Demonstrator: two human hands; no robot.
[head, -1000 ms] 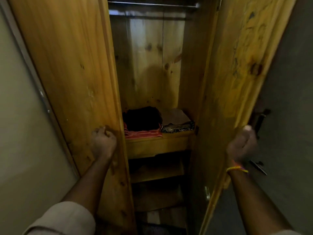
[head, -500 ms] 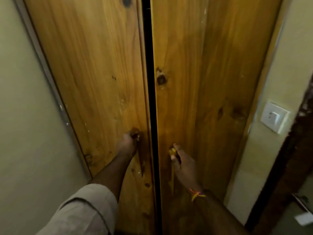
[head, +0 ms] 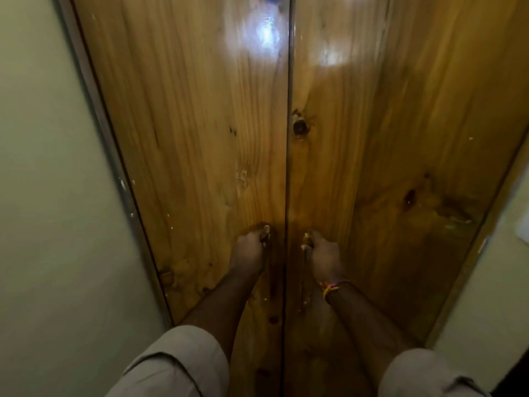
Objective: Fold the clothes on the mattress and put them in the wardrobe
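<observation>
Two pine doors fill the head view: the wardrobe (head: 289, 138) stands shut, its left door (head: 200, 138) and right door (head: 386, 138) meeting along a thin dark seam that runs from the top edge down between the person's forearms. No clothes and no mattress show here; whatever the wardrobe holds is hidden behind the closed panels. The left hand (head: 250, 250) is curled against the left door just beside the seam, its fingers wrapped around a small dark handle (head: 264, 240) that is mostly covered by them. The right hand (head: 323, 256) mirrors it on the right door, fingers closed on a brass-coloured handle (head: 307, 239) of which only a short upper part peeks out above the knuckles. Both hands are near each other, one on each side of the seam, at the same height. A red and yellow thread bracelet (head: 330, 287) circles the right wrist. Rolled beige sleeves (head: 177, 365) cover both upper arms at the bottom of the view. A dark knot (head: 299, 126) marks the right door just beside the seam, well above the hands, and bright patches of reflected light sit on the varnish near the top. Pale green wall (head: 43, 196) flanks the wardrobe on the left, and a narrower strip of it shows on the right.
</observation>
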